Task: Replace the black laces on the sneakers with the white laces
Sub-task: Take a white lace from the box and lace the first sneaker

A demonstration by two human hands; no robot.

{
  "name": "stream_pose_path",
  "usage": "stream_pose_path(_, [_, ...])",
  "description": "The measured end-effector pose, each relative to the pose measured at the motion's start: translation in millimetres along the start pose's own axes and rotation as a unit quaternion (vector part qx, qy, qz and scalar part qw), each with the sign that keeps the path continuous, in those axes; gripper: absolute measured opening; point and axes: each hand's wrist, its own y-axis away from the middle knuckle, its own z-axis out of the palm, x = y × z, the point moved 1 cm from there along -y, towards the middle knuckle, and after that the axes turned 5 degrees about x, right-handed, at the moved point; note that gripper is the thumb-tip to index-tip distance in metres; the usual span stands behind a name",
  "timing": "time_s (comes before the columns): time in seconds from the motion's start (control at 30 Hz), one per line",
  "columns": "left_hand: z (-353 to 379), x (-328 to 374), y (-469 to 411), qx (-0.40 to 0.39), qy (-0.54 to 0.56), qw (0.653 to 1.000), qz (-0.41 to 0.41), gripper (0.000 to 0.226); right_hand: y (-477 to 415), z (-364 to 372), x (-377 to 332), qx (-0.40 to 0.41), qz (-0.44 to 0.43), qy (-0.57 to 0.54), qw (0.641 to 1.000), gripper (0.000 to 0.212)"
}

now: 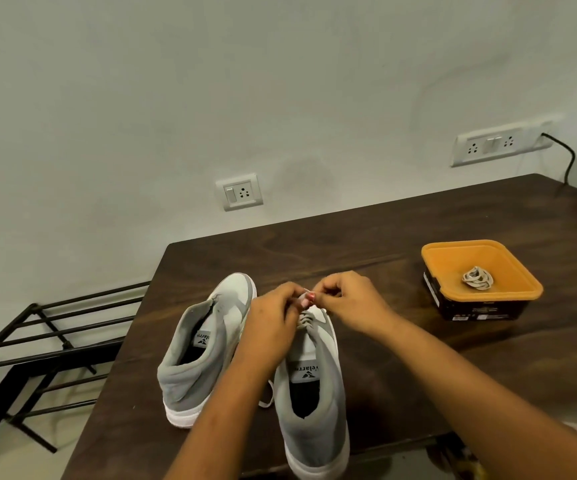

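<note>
In the head view, two grey-and-white sneakers stood side by side on the dark wooden table [401, 244], the right sneaker [314, 386] just beside the left sneaker [200, 344]. Above the right sneaker's eyelets, the left hand [273, 327] and right hand [346, 303] met, fingers pinched on a white lace [306, 311]. Well right of that sneaker sat an orange tub [481, 278] holding a coiled lace [478, 278].

Two bare forearms with no sleeves in view, left hand [273, 327] and right hand [346, 303] ungloved, no watch or bracelet showing, one fingernail painted (reddish-pink polish, slightly glossy)
</note>
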Motion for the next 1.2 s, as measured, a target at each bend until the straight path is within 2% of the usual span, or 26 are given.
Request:
stream_pose_path(0.1, [-7,-6,-2,0.007,-0.047,0.999,-0.026,0.014,4,7,3,-0.021,0.07,-0.028,0.997,0.016])
stream_pose_path(0.2, [-10,-10,0,-0.072,-0.125,0.989,-0.032,0.013,10,12,7,-0.099,0.106,0.076,0.986,0.03])
stream_pose_path(0.33, [-3,-12,6,-0.177,-0.209,0.961,-0.033,0.011,14,22,10,-0.088,0.13,0.07,0.985,0.013])
stream_pose_path(0.47, [4,-9,8,-0.098,-0.296,0.95,-0.006,0.023,17,20,15,-0.085,0.218,-0.051,0.971,0.016])
stream_pose_path(0.63, [14,-9,9,-0.092,-0.314,0.945,0.018,0.026,19,16,20,-0.105,0.276,-0.141,0.945,0.021])
stream_pose_path(0.77, [16,-9,9,-0.069,-0.31,0.948,0.035,0.026,17,16,24,-0.106,0.287,-0.162,0.938,0.021])
stream_pose_path(1.2, [23,-5,11,-0.086,-0.379,0.916,0.098,0.026,17,18,24,-0.095,0.288,-0.159,0.94,0.02])
